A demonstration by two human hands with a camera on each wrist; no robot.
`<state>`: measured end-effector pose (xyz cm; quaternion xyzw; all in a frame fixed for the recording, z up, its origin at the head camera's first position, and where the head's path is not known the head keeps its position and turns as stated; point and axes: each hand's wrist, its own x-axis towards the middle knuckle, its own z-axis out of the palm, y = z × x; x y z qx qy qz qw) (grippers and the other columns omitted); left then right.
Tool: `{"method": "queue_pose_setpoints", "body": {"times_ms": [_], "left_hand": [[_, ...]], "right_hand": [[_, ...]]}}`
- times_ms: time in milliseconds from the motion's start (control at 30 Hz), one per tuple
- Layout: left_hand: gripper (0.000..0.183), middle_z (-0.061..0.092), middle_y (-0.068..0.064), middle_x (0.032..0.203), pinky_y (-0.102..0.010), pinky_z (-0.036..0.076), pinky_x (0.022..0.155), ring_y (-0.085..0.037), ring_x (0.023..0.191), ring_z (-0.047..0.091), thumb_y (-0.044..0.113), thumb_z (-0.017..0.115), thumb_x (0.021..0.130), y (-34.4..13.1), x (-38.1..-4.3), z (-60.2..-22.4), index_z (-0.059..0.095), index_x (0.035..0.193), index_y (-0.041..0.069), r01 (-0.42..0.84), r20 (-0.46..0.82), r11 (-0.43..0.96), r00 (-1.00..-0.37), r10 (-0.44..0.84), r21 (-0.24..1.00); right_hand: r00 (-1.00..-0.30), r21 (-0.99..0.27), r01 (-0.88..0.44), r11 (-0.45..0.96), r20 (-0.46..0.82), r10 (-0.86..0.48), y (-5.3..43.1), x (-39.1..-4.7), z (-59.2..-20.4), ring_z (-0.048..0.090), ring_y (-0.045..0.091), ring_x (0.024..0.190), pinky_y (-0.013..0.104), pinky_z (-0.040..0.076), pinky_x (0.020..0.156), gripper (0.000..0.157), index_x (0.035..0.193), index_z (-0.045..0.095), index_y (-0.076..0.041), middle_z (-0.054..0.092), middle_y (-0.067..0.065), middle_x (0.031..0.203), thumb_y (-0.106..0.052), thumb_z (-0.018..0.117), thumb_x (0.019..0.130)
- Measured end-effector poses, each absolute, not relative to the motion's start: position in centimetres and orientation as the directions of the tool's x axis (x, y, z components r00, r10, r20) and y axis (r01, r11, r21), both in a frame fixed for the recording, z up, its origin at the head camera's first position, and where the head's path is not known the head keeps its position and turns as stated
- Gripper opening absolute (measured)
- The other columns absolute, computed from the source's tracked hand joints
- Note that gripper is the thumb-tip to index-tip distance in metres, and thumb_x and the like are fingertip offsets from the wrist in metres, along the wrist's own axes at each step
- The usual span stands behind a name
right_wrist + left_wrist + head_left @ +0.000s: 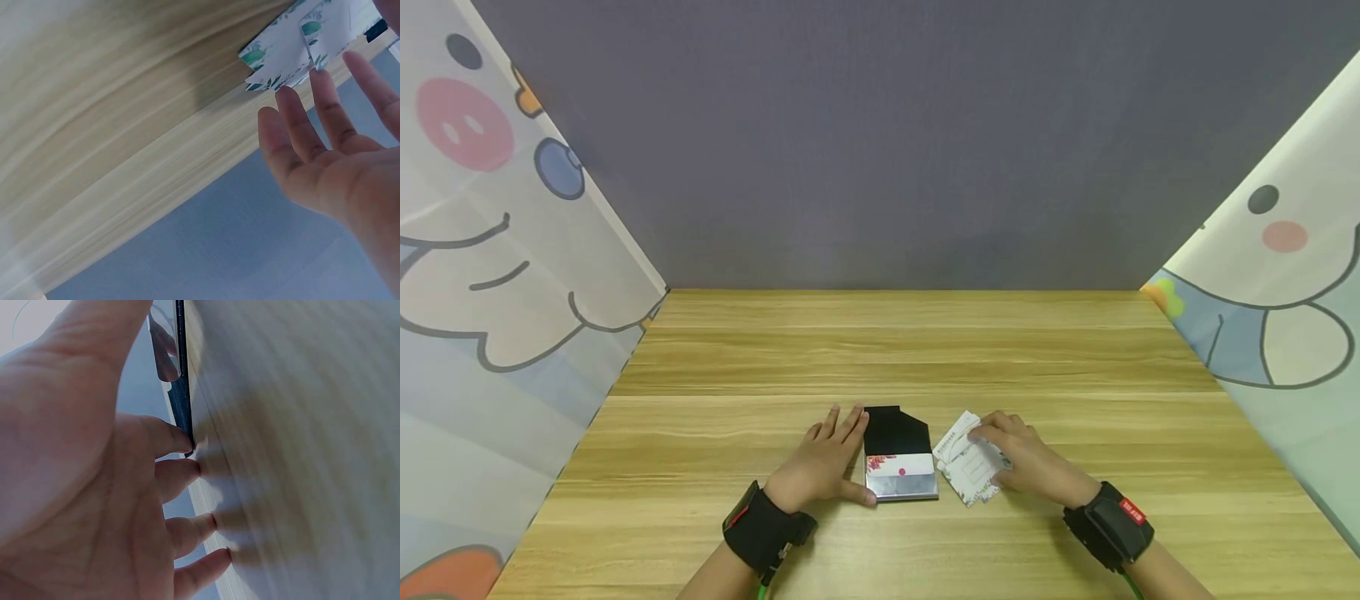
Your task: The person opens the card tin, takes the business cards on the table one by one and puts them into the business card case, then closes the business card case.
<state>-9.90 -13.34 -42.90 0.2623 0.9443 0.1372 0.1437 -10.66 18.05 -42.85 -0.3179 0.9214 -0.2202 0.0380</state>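
Observation:
A card case (901,487) lies open on the table, its black-lined lid folded back and its front part silver. A white card with a red-orange flower print and a pink dot (902,465) shows in it. My left hand (816,467) rests along the case's left edge, fingers spread and thumb at the near corner. To the right lie several white cards with green leaf prints (973,473), fanned over one another. My right hand (1033,465) holds the leaf-print cards (328,31) at their edges between thumb and fingertips. Its other fingers stay loosely extended.
The wooden table (737,350) ends at a dark grey panel (895,167) behind. Cartoon-printed sheets (497,250) stand along both sides. Black straps (766,532) with devices are round both wrists, with green cables trailing toward the near edge.

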Motion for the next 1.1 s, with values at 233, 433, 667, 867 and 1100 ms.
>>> {"method": "queue_pose_setpoints", "body": {"times_ms": [233, 433, 667, 867, 1100], "left_hand": [[0.113, 0.014, -0.020, 0.152, -0.062, 0.025, 0.103, -0.046, 0.134, 0.008, 0.063, 0.064, 0.064, -13.31, -9.82, -42.81, 0.016, 0.144, 0.000, 0.455, -0.201, 0.826, -0.822, 0.534, 0.333], [0.112, 0.014, -0.020, 0.152, -0.062, 0.025, 0.103, -0.046, 0.134, 0.008, 0.063, 0.064, 0.064, -13.29, -9.81, -42.78, 0.017, 0.144, 0.000, 0.454, -0.201, 0.827, -0.823, 0.532, 0.331], [0.112, 0.014, -0.020, 0.152, -0.062, 0.025, 0.103, -0.046, 0.134, 0.008, 0.063, 0.063, 0.064, -13.31, -9.89, -42.81, 0.016, 0.144, 0.000, 0.454, -0.201, 0.826, -0.822, 0.533, 0.334], [0.112, 0.014, -0.020, 0.152, -0.062, 0.024, 0.103, -0.046, 0.134, 0.007, 0.063, 0.064, 0.065, -13.29, -9.92, -42.86, 0.016, 0.144, -0.001, 0.457, -0.198, 0.822, -0.820, 0.537, 0.340], [0.112, 0.015, -0.020, 0.152, -0.062, 0.025, 0.103, -0.046, 0.133, 0.009, 0.063, 0.064, 0.064, -13.31, -9.79, -42.80, 0.017, 0.144, -0.001, 0.458, -0.189, 0.822, -0.823, 0.536, 0.338]], "right_hand": [[-0.805, -0.410, -0.572, 0.711, 0.110, -0.583, 17.97, -10.57, -42.84, 0.043, 0.025, 0.090, 0.045, 0.043, 0.073, 0.058, 0.107, 0.061, -0.006, 0.046, 0.007, 0.100, 0.004, 0.079, 0.053], [-0.810, -0.400, -0.563, 0.723, 0.097, -0.578, 18.02, -10.65, -42.73, 0.042, 0.024, 0.088, 0.044, 0.043, 0.073, 0.050, 0.101, 0.062, -0.006, 0.044, 0.005, 0.097, 0.000, 0.081, 0.055], [-0.817, -0.393, -0.558, 0.731, 0.103, -0.568, 17.99, -10.92, -42.75, 0.050, 0.031, 0.097, 0.053, 0.044, 0.081, 0.040, 0.095, 0.062, -0.008, 0.057, 0.010, 0.105, -0.003, 0.079, 0.060], [-0.812, -0.411, -0.564, 0.716, 0.119, -0.571, 18.05, -11.14, -42.56, 0.056, 0.029, 0.092, 0.048, 0.048, 0.078, 0.025, 0.091, 0.062, -0.008, 0.064, 0.011, 0.099, 0.001, 0.072, 0.069], [-0.802, -0.465, -0.570, 0.677, 0.138, -0.581, 18.08, -11.45, -42.20, 0.061, 0.028, 0.091, 0.039, 0.055, 0.071, 0.024, 0.088, 0.064, -0.006, 0.066, 0.010, 0.093, 0.014, 0.058, 0.077]]}}
